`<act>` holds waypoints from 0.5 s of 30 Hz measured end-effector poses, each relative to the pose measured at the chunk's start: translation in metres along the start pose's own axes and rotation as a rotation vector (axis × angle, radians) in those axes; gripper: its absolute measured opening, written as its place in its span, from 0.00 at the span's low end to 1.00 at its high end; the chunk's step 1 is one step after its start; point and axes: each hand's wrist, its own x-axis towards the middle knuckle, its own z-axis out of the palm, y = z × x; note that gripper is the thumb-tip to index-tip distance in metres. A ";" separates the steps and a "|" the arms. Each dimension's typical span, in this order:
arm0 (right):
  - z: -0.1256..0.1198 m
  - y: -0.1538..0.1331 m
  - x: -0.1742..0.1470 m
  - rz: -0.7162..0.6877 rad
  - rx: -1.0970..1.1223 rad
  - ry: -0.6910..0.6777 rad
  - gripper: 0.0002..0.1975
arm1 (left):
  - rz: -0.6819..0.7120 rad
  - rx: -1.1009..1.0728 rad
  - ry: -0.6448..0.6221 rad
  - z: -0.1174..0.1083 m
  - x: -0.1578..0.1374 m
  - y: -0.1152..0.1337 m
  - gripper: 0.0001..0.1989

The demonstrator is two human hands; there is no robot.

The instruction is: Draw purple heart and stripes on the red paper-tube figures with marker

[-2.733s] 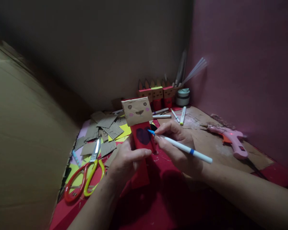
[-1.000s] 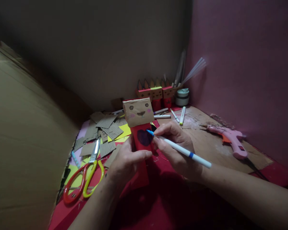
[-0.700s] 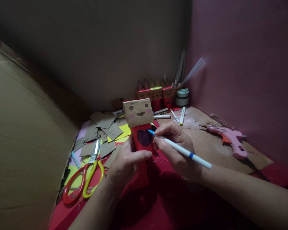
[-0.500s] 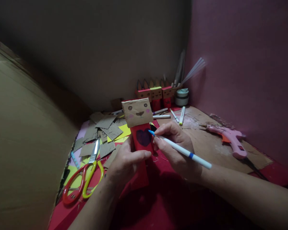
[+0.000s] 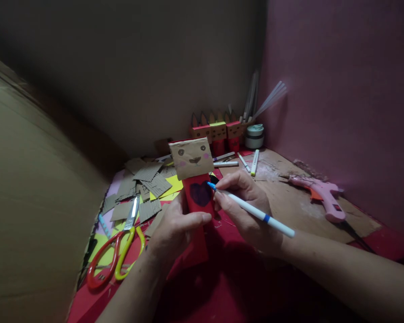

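Observation:
My left hand (image 5: 177, 224) is wrapped around a cardboard figure (image 5: 192, 160), thumb across its front. The figure has a tan box head with drawn eyes, a nose and pink cheeks, and a red body bearing a dark blue-purple heart (image 5: 200, 194). Between thumb and fingers, my right hand (image 5: 244, 204) pinches a white marker (image 5: 251, 208) with a blue band. Its blue tip is at the heart's upper right edge; whether it touches is too small to tell. To the left lie scissors (image 5: 123, 240) with one red and one yellow handle.
Cardboard scraps (image 5: 151, 172) and yellow paper (image 5: 173, 186) lie at left. Finished-looking box figures (image 5: 218, 131) stand at the back beside a pale green container (image 5: 255, 136). Several markers (image 5: 255, 162) lie before them. A pink glue gun (image 5: 318, 193) rests at right, near the wall.
Almost nothing differs. The whole view has shifted very slightly; the marker stays at the heart's upper right edge, and both hands keep their grips.

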 end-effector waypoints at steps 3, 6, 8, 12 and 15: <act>-0.001 -0.001 -0.001 -0.006 -0.001 -0.013 0.04 | 0.006 0.013 -0.011 -0.001 -0.001 0.000 0.20; -0.001 -0.002 -0.001 -0.033 0.008 -0.034 0.03 | 0.004 0.019 -0.007 -0.002 -0.002 -0.001 0.21; -0.001 -0.003 0.000 -0.048 0.010 -0.032 0.03 | -0.002 0.010 0.000 -0.002 -0.002 -0.001 0.22; -0.001 -0.003 0.002 -0.049 -0.002 -0.018 0.03 | -0.018 -0.008 -0.005 -0.002 -0.002 -0.002 0.22; -0.001 -0.002 0.001 -0.047 0.004 -0.010 0.04 | -0.005 -0.009 -0.026 -0.003 -0.001 -0.002 0.21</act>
